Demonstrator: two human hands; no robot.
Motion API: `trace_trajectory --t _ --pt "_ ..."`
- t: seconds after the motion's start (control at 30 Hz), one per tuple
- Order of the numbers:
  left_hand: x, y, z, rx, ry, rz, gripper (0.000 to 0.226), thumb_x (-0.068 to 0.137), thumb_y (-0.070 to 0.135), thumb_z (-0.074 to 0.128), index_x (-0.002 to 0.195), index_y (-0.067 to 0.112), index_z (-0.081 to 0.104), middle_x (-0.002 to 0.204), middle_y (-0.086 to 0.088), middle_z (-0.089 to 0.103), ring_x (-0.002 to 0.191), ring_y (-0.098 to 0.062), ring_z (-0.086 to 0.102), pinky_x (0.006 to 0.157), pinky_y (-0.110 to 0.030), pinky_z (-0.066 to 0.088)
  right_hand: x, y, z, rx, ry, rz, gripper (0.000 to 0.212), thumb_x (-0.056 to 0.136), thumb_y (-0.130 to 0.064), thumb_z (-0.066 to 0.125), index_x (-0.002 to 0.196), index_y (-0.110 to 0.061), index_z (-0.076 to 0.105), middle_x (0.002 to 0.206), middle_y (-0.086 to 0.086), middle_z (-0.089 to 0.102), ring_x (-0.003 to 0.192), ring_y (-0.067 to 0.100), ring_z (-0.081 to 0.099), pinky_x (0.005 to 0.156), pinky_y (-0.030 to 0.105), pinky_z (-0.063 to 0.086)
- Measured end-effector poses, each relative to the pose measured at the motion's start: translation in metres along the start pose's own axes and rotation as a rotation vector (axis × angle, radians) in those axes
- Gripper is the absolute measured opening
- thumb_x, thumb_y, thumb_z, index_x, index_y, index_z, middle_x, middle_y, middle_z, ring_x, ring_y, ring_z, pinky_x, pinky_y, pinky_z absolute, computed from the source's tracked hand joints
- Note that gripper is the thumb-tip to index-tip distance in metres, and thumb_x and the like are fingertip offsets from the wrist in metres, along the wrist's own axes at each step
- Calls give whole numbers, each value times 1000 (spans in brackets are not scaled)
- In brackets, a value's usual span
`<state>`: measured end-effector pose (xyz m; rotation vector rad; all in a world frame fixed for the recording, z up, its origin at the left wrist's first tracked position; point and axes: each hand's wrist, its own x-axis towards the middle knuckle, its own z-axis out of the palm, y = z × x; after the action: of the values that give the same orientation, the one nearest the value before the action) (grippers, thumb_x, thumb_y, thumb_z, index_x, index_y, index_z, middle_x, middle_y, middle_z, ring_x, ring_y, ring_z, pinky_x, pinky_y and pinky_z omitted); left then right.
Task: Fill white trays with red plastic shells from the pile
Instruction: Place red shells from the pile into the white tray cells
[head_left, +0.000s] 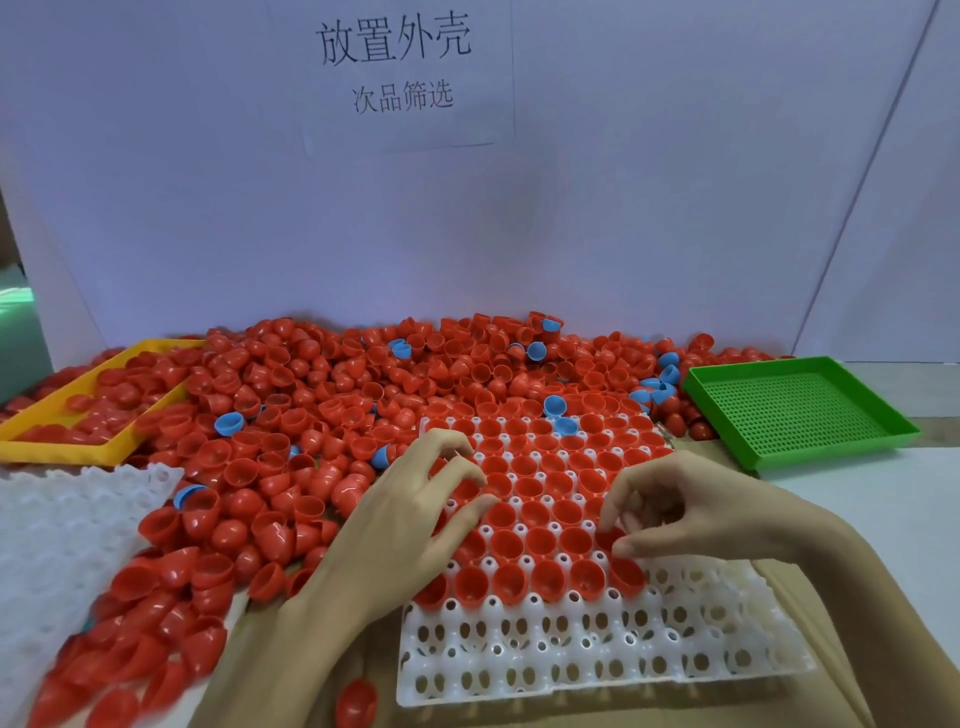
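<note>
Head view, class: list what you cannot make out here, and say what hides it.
1. Tray cells under the left hand and right hand: the hands cover them, so whether they are filled is unknown.
2. Yellow tray: its left end is cut off by the frame edge.
3. Red shells at lower left: blurred, uncountable.
4. Spare trays at left: cut off by the frame edge.

From my feed the scene is bright and evenly lit, the white backboard (467, 208) carrying a faint bluish-violet cast. Shadows are soft — only a dim patch on the board and shallow shade under my left hand (415, 514) and right hand (691, 514). The red shells (322, 395) show small glossy highlights. Wide-angle bending bows the board's edges, and the lower-left corner smears into blur — the centre stays reasonably sharp, with mild compression softness.
</note>
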<state>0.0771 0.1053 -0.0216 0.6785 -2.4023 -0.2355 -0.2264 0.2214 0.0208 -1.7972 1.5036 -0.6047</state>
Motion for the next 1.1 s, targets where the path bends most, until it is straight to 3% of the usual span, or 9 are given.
trace_trajectory --t 0.17,0.27,0.37,0.47,0.6,0.67,0.8,0.93,1.1 --pt "-1 -4 -7 -3 -11 -12 27 106 49 54 113 26 67 128 19 46 109 4 55 84 -6 44 15 -4 0 184 412 -68 11 93 -31 77 104 -29 79 91 -2 75 79 13 70 70 19 54" --pt "0 -9 -10 23 5 -12 28 106 46 54 111 23 68 122 17 49 91 8 52 79 -8 44 41 -12 8 2 562 -41 17 99 -26 70 114 -34 72 100 -6 74 87 8 72 76 23 57" --pt "0 -15 -10 32 17 -22 30 105 47 53 110 21 69 122 16 49 92 2 52 86 -17 50 80 -20 13 -193 589 -29 39 103 -22 62 141 -29 53 113 -12 67 102 5 68 87 24 54" --pt "1 -17 -11 28 32 -18 32 105 47 51 109 21 69 121 15 49 96 -1 56 87 -21 53 129 -21 4 -382 588 -1 49 104 -9 54 151 -20 44 130 3 62 114 18 61 95 27 46" --pt "0 -18 -11 35 24 -22 32 106 46 52 111 20 69 123 14 51 114 -5 58 97 -25 53 180 -13 -19 -611 494 155 64 98 8 47 152 -24 45 136 13 56 113 30 58 86 35 50" --pt "-1 -19 -13 48 18 -21 31 106 44 53 111 19 69 122 13 51 112 -6 58 96 -26 53 193 -6 -26 -679 406 208 73 93 16 48 152 -27 49 140 13 55 112 30 60 83 38 55" --pt "0 -23 -17 74 18 -26 28 107 41 55 110 18 68 119 12 51 103 -7 58 89 -28 53 206 4 -31 -747 313 311 61 98 9 56 148 -26 55 136 12 64 99 28 67 80 38 59" --pt "0 -22 -19 88 24 -14 27 107 40 56 109 17 69 118 11 52 102 -5 57 87 -27 53 214 4 -26 -686 339 334 37 98 -14 70 135 -15 66 129 10 69 113 28 66 99 42 57" --pt "0 -23 -19 87 26 -5 24 106 38 58 109 17 70 117 11 53 102 -4 57 87 -26 54 212 3 -23 -627 456 307 29 94 -9 73 123 -10 68 125 11 70 110 29 66 95 39 57"
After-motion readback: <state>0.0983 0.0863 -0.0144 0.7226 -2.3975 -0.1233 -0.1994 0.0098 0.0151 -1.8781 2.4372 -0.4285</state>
